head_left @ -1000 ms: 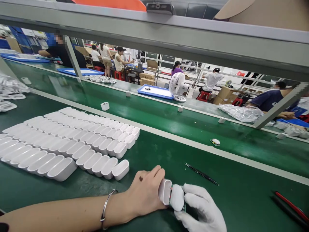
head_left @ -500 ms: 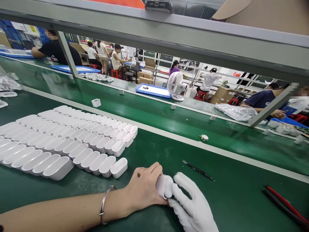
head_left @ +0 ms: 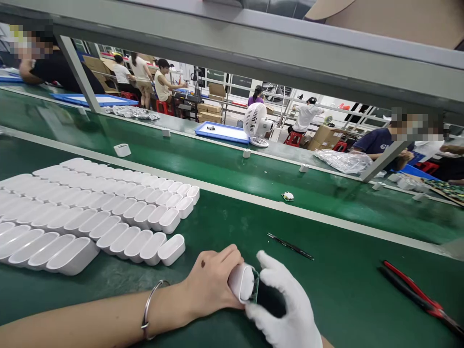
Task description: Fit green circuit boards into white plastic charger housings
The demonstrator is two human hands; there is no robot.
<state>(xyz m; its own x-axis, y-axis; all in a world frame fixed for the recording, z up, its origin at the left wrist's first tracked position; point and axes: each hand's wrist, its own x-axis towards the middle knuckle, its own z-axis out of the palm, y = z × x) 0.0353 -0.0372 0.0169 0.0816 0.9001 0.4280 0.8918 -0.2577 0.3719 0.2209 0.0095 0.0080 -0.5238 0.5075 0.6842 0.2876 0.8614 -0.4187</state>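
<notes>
Bare, with a bracelet at the wrist, my left hand (head_left: 215, 278) is wrapped round a white oval housing (head_left: 237, 281) whose open end faces right. A green circuit board (head_left: 255, 286) with a white rounded part (head_left: 247, 283) stands at that end. My right hand (head_left: 288, 299), in a white glove, curves around the board's right side, thumb and forefinger apart; its thumb tip is close to the board's lower edge, and whether it touches is unclear. Left of my hands, rows of white oval housings (head_left: 72, 251) lie on the green table (head_left: 203, 324).
Black tweezers (head_left: 290, 246) and red-and-black pliers (head_left: 416, 290) lie to the right. Beyond a pale strip, a small board (head_left: 287, 196) and white pieces (head_left: 122, 150) sit on the green belt. A fan (head_left: 255, 123) and several people are farther back, under a metal frame (head_left: 232, 43).
The fingers of my right hand have spread and moved off the white rounded part, and the green board now shows. The view has shifted, so the background sits farther left.
</notes>
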